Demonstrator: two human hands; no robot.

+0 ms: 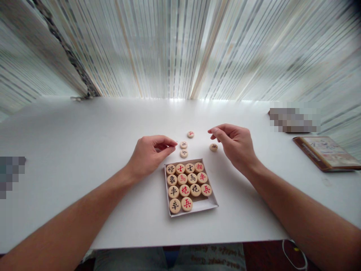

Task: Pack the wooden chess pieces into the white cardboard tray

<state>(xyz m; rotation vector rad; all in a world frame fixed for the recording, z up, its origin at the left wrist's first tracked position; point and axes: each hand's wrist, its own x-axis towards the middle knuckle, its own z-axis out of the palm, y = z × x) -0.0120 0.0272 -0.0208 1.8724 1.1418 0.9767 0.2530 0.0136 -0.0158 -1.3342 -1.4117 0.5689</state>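
My left hand (152,152) hovers left of two stacked-in-line xiangqi pieces, the farther piece (184,145) and the nearer piece (184,153). Its thumb and index finger are slightly apart beside the farther one, with nothing visible between them. My right hand (235,145) is held with fingers loosely curled and no piece seen in it. Just below its fingertips lies a black-marked piece (213,147). A red-marked piece (191,134) rests farther back. Between my forearms, a shallow white box (204,205) holds rows of round wooden pieces with red and black characters; its front right corner shows bare bottom.
On the right of the white table (126,222) lies a brown-edged book or flat box (327,154). Behind it is a blurred-out item (293,119). Another blurred item (11,173) sits at the left edge. Striped curtains (158,49) hang along the back.
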